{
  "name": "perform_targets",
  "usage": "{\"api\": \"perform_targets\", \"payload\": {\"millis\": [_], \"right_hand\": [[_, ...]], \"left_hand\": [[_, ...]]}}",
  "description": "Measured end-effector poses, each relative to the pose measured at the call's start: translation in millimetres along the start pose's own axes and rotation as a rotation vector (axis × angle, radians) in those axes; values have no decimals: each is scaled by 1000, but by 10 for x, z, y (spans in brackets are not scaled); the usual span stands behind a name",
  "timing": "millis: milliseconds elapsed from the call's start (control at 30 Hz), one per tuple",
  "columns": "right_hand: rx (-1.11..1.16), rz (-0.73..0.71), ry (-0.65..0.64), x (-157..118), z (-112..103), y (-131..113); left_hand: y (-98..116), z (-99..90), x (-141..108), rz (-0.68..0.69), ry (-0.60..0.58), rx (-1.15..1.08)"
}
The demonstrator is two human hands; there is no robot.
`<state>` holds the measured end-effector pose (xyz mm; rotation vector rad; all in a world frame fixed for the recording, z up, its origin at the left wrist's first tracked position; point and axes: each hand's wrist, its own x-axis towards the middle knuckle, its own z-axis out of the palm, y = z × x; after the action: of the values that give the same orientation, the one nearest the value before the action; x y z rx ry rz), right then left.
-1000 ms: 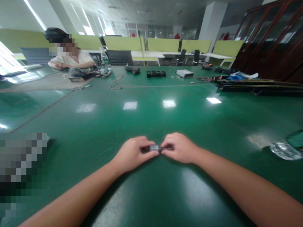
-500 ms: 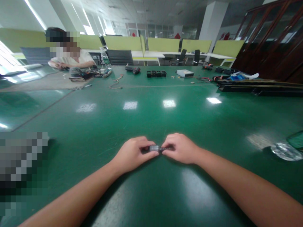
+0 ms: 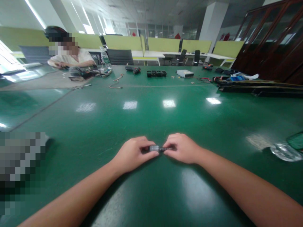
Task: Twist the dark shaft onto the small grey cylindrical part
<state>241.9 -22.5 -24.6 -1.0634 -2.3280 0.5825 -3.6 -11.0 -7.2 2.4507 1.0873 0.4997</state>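
Note:
Low over the green table (image 3: 146,119), a small grey-and-black cylinder with a thin dark shaft (image 3: 154,148) lies level between my two hands. My left hand (image 3: 132,153) is closed around the grey body, thumb in front and fingers behind. My right hand (image 3: 181,148) pinches the thin dark shaft at the other end. The fingers cover both ends, so I cannot make out exactly what kind of part it is.
A clear plastic bottle (image 3: 286,152) lies at the right edge. Across the table sit a power drill (image 3: 133,69), a black slotted block (image 3: 156,74), a grey box (image 3: 185,73) and long black strips (image 3: 260,86). A person (image 3: 73,58) sits at the far left.
My right hand has shifted very slightly to the right along the shaft, showing a little more of it. My left hand stays in place.

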Motion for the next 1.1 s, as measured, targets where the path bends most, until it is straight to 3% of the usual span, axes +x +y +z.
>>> {"api": "perform_targets", "payload": {"millis": [1100], "right_hand": [[131,118,16,-103,-252,233]], "left_hand": [[17,-19,-5,-67,-11,5]]}}
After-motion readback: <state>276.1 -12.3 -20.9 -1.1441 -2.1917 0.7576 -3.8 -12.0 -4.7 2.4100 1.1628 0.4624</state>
